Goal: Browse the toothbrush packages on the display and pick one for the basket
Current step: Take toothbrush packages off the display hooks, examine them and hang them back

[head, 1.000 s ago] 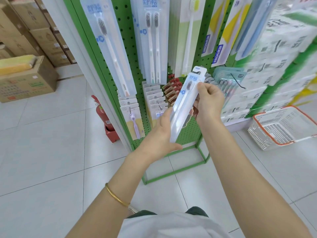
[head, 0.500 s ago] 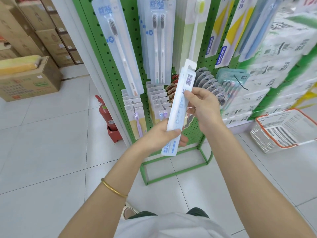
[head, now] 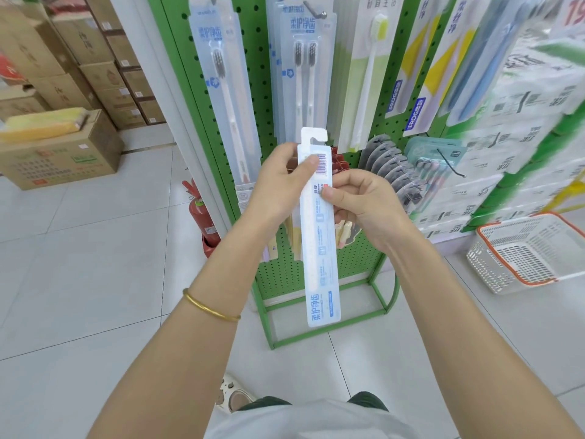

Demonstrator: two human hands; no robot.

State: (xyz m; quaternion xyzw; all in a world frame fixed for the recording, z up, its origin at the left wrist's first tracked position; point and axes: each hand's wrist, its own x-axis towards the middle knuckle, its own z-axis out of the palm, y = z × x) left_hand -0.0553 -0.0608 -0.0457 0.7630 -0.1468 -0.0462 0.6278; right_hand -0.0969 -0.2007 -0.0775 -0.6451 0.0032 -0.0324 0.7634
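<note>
A long white-and-blue toothbrush package (head: 320, 248) stands upright in front of me with its printed back and barcode facing me. My left hand (head: 281, 182) pinches its upper left edge, thumb on the barcode end. My right hand (head: 361, 204) grips its right edge a little lower, thumb on the front. Behind it rises the green pegboard display (head: 354, 267) hung with several toothbrush packages (head: 300, 74). The white basket with an orange rim (head: 531, 251) sits on the floor at the right, apart from both hands.
A red fire extinguisher (head: 200, 213) stands on the floor left of the display. Cardboard boxes (head: 60, 150) are stacked at the far left. White packaged goods (head: 519, 128) fill the shelving at right. The floor is pale tile; my shoe (head: 232, 394) shows below.
The package has been turned from its clear front to its printed back and set upright. My left hand moved from the lower part up to the top end.
</note>
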